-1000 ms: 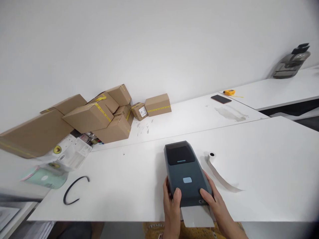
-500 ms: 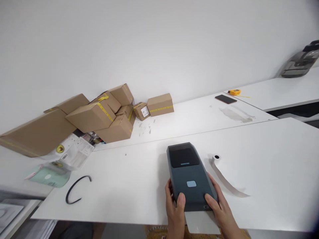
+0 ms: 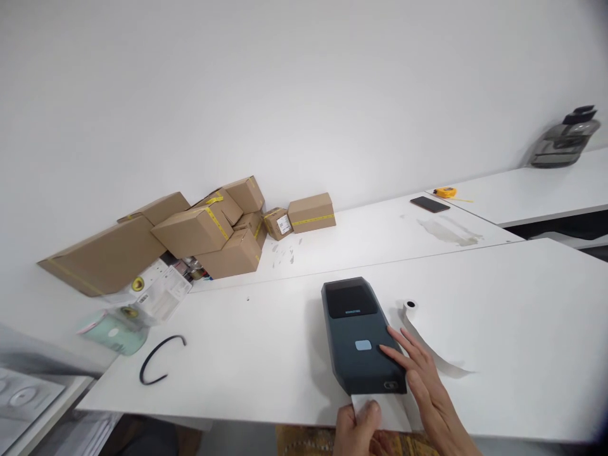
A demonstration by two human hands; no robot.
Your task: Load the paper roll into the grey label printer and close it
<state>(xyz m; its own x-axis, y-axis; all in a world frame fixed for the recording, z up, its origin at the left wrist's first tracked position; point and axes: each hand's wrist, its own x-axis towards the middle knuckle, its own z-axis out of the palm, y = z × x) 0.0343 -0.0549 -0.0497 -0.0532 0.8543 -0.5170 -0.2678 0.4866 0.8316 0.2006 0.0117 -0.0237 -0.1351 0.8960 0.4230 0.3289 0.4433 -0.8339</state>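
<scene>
Head view: angular, slate-blue device (image 3: 349, 332)

Our left hand (image 3: 357, 429) has left the dark device (image 3: 352, 366) and now pinches the white paper (image 3: 392, 411). Our right hand (image 3: 426, 381) has straightened its fingers.
</scene>
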